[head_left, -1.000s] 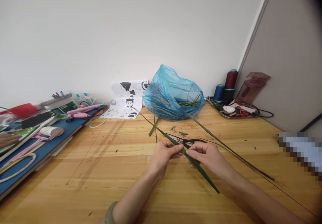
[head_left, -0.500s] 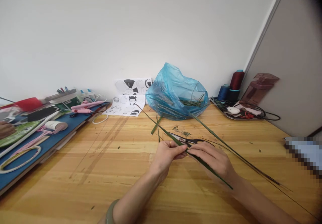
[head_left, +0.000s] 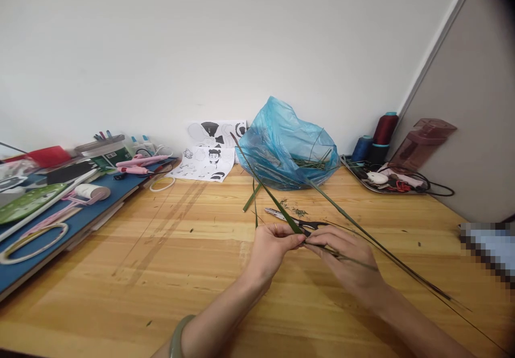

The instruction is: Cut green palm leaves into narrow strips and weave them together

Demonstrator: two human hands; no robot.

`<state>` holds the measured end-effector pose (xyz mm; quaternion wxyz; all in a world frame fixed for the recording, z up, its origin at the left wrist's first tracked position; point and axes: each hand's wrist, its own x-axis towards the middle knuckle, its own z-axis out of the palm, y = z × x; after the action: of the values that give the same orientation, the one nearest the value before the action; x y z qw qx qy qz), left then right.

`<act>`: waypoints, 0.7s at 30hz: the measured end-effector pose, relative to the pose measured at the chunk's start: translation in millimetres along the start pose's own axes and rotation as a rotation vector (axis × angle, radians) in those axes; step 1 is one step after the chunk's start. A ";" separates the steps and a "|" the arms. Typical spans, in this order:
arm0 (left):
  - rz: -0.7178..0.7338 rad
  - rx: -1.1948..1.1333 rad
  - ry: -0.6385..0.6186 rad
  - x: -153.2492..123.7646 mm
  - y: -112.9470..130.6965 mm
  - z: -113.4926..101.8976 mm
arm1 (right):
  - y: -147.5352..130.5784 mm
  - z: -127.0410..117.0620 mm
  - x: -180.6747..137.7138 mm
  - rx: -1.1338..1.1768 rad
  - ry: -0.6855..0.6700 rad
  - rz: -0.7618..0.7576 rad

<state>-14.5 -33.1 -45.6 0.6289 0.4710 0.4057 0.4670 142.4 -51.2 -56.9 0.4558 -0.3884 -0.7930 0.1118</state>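
Observation:
Pinched between the fingers of my left hand (head_left: 276, 248) is a long green grass blade (head_left: 277, 202), whose thin tip points up and away toward the paper. My right hand (head_left: 348, 256) is closed on the blade's other part, close beside the left fingertips; a narrow, blurred end sticks out over the back of this hand. Just beyond my fingers lie scissors (head_left: 281, 214) with black handles, partly hidden by the blade and hands. A second thin strip (head_left: 255, 202) rises behind my left hand.
A blue plastic bag (head_left: 277, 132) of grass blades stands against the wall, with a long blade (head_left: 362, 229) trailing right. Printed paper (head_left: 201, 165) lies left of it. A tray (head_left: 374, 189) with cords and thread spools (head_left: 385, 128) sits right. A blue board (head_left: 96, 202) holds tools at left.
The blade's far tip has swung right and upward. Its near end has lifted from below my right hand to across it. The view has shifted slightly; a hand at far left is gone.

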 end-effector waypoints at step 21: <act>0.059 0.015 -0.067 -2.6 7.7 0.7 | -4.4 9.8 8.0 0.663 0.049 0.735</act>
<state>-16.1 -34.8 -37.8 0.6246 0.5028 0.3738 0.4662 129.9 -46.7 -55.0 0.5039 -0.4790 -0.5145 0.5020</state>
